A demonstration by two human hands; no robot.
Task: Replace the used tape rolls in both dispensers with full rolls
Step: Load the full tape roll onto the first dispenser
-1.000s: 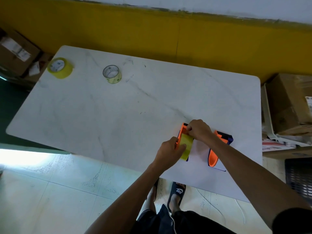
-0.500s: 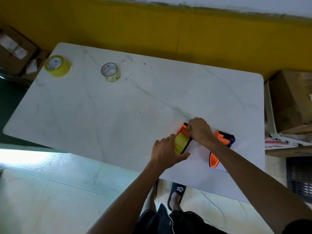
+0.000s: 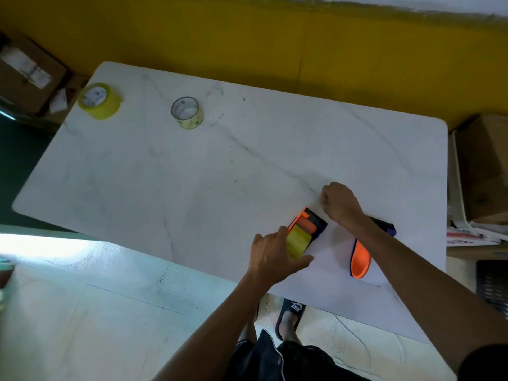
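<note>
Head view — left hand clamped on yellow roll seated in near dispenser, table's front edge. Right hand fisted just beyond, pinch contents unclear. Second dispenser beside — under forearm.

Soft blur, floor glare, fisheye edges

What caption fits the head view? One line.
Left hand holds a dispenser loaded with yellow tape; right hand fisted just beyond it.
</note>
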